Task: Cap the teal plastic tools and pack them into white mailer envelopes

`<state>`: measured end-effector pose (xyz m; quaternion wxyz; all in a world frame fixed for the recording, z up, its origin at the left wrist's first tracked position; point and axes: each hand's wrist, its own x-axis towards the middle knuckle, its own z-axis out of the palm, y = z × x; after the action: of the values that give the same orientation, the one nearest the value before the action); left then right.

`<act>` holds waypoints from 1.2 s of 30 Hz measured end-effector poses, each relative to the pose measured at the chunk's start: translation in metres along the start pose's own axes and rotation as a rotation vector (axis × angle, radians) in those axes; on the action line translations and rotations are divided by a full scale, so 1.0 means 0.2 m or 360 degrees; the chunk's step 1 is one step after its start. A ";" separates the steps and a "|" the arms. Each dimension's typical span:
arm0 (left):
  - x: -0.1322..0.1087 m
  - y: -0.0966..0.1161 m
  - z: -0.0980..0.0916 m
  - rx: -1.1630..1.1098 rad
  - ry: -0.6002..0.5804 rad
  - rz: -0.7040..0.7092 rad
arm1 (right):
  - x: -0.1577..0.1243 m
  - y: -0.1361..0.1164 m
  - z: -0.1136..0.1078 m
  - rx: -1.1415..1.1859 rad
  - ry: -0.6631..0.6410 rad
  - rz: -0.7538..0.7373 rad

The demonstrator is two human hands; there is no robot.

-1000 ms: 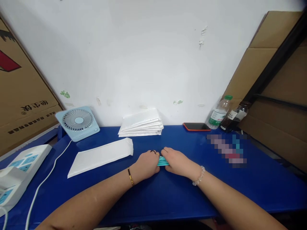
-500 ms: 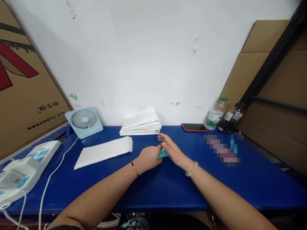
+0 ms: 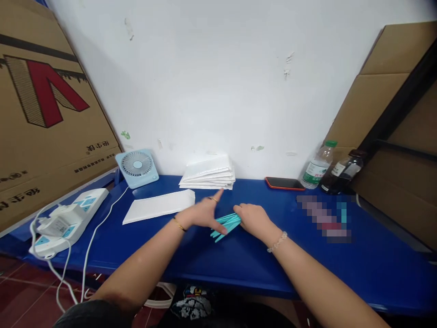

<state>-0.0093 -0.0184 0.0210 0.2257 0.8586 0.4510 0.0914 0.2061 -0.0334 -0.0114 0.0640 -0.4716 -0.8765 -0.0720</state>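
A bundle of thin teal sticks (image 3: 229, 223) is just above the blue table in front of me, their left ends fanned a little apart. My right hand (image 3: 254, 221) has its fingers closed round the right end of the bundle. At the other end, my left hand (image 3: 205, 214) is spread, index finger pointing away and thumb at the sticks; whether the thumb presses on them I cannot tell. Left of that hand lies a single white padded envelope (image 3: 159, 206). Behind both hands, a stack of white padded envelopes (image 3: 208, 173) rests near the wall.
A light blue fan (image 3: 137, 167) and a white power strip (image 3: 73, 218) with cords stand at left. Toward the back right are a phone (image 3: 285, 183), a green-capped bottle (image 3: 319, 166) and a dark bottle (image 3: 343, 173). Cardboard flanks both sides of the blue table (image 3: 239, 269).
The left hand has let go of the teal sticks and spread its fingers. My right hand, open before, now grips their right end. The view has shifted left.
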 end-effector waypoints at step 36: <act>-0.17 -0.12 0.03 0.0359 0.0290 0.0028 | 0.01 0.22 -0.01 0.0077 -0.0263 0.0404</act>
<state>-0.0442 -0.0356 0.0062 0.0852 0.8705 0.4697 0.1198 0.2419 -0.0091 -0.0061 0.0115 -0.5813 -0.8136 -0.0032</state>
